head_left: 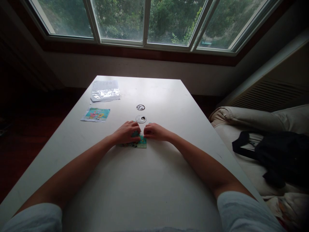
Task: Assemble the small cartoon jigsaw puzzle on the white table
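Note:
A small jigsaw puzzle in teal and green lies partly put together on the white table, its left part covered by my left hand. The left fingers are curled over the puzzle, with the thumb along its face and teal showing between thumb and fingertips. My right hand is closed at the puzzle's upper right edge, fingertips pinched together. A speck of teal shows behind its knuckles; what the fingers hold is hidden. Just beyond the hands are two round grommets set in the tabletop.
A picture card with a colourful cartoon lies at the left, and behind it a clear plastic sleeve over white paper. To the right stands a pale sofa with a dark bag on it. A window spans the far wall.

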`<act>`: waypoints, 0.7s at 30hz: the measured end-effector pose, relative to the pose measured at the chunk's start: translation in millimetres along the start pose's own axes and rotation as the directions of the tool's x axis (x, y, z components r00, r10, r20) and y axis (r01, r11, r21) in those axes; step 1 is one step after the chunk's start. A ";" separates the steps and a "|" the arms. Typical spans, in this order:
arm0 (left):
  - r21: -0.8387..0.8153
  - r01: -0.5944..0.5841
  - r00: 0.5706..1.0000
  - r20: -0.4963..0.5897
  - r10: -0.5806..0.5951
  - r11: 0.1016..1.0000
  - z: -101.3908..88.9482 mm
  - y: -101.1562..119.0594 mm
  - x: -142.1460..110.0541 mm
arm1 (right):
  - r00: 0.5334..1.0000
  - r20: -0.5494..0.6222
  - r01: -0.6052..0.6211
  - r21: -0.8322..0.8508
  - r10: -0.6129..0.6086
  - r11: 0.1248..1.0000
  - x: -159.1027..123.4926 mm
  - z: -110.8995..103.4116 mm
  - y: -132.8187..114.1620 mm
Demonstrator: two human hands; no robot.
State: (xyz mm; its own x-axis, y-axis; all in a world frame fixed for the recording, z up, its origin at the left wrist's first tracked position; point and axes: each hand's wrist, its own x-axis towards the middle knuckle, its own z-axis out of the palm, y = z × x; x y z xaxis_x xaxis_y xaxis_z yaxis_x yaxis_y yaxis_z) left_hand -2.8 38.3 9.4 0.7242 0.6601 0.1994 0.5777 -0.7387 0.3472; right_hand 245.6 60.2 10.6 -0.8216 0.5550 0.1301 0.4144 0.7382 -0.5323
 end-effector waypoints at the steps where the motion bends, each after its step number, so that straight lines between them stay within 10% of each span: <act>1: 0.000 0.004 1.000 0.001 -0.004 1.000 0.1 0.2 0.2 | 1.000 -0.001 0.002 -0.006 -0.002 1.000 -0.1 0.1 -0.3; 21: -0.032 0.008 1.000 0.005 -0.008 0.999 1.0 -1.3 0.2 | 0.999 -0.037 -0.014 0.016 0.014 1.000 -1.2 -4.9 -2.4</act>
State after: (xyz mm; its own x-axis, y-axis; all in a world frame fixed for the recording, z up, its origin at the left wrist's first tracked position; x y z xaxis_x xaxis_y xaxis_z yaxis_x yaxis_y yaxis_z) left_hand -3.0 39.3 8.1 0.7215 0.6654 0.1916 0.5715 -0.7285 0.3778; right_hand 247.5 59.7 15.9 -0.8004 0.5794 0.1537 0.4194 0.7244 -0.5471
